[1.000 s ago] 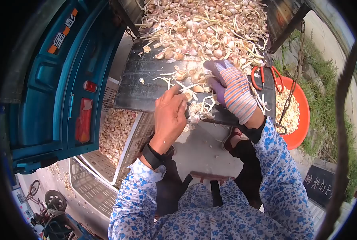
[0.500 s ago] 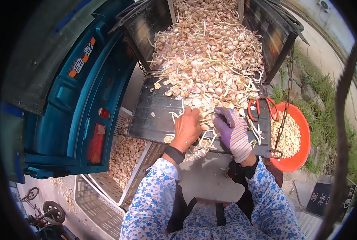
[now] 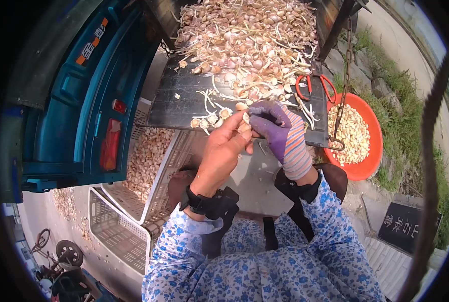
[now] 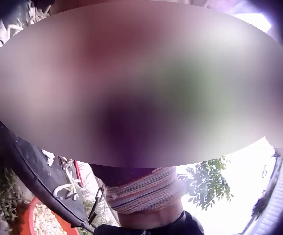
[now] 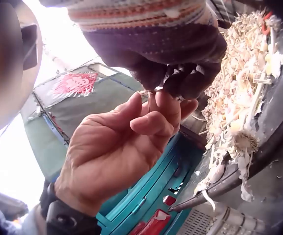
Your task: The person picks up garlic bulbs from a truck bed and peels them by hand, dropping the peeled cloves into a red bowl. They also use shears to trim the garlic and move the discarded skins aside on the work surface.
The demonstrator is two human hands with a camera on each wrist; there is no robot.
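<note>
Bare fingers of my left hand (image 3: 217, 156) hold a garlic clove (image 3: 244, 127) just off the near edge of the dark tailgate (image 3: 176, 103). My right hand (image 3: 285, 138), in a purple and striped glove, meets it there with curled fingers pinching at the same garlic. In the right wrist view, the gloved fingertips (image 5: 190, 81) come right against the left thumb and forefinger. Garlic stems and trimmed pieces (image 3: 213, 118) lie on the tailgate beside the hands. A large blur covers most of the left wrist view, hiding the grip there.
A heap of garlic (image 3: 249, 45) fills the truck bed behind. Red-handled scissors (image 3: 305, 86) lie at the tailgate's right, near a hanging chain (image 3: 341, 100). An orange basin (image 3: 374, 128) of cloves stands lower right. Crates (image 3: 119, 236) sit lower left by a teal vehicle panel (image 3: 78, 126).
Both hands were low over the tailgate among the loose garlic; now they are raised nearer the body and brought together at a clove. The head view has shifted too.
</note>
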